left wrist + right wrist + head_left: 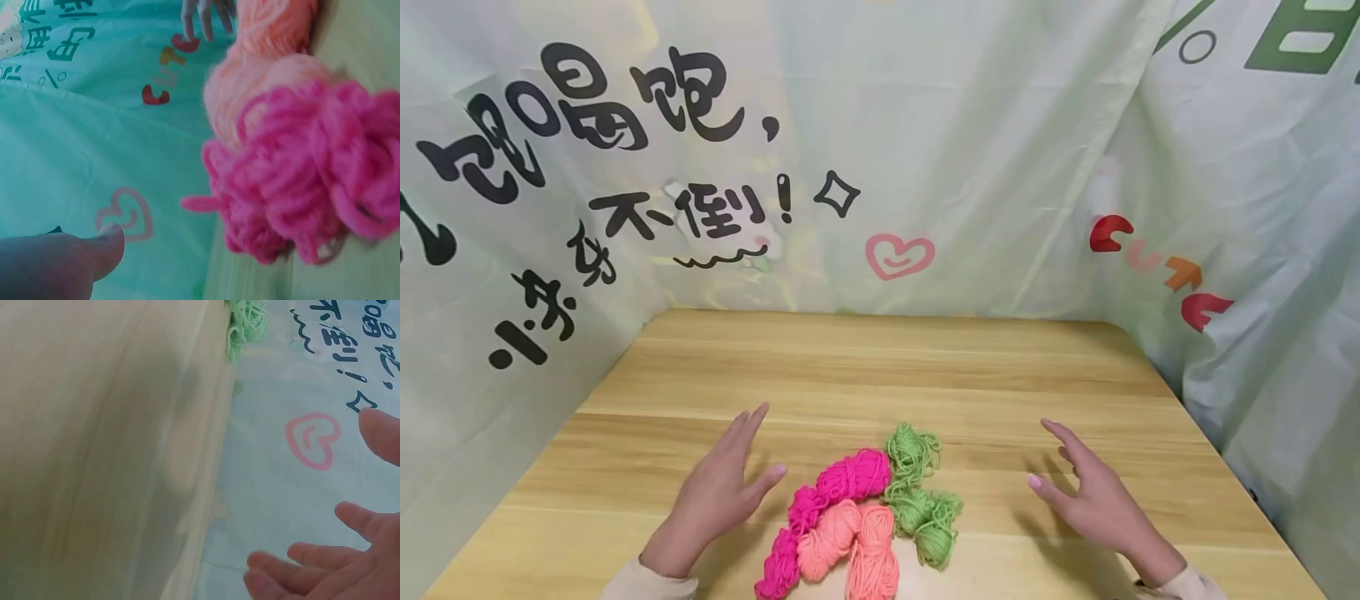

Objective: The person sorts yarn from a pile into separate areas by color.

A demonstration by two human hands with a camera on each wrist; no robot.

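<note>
Three colours of yarn lie bunched together at the front middle of the table. Magenta yarn makes a lumpy, bent strand on the left, and two coral skeins sit inside its curve. Green yarn in several small bundles lies along the right side. To the left of the pile is my left hand, fingers extended and thumb apart, holding nothing. The magenta yarn looms close in the left wrist view. My right hand is held over the table, farther from the green yarn, with its fingers spread and nothing in it.
The wooden table reaches back to a pale printed curtain with dark lettering and a pink heart. More hanging cloth borders the table's right side, and cloth lines the left side too.
</note>
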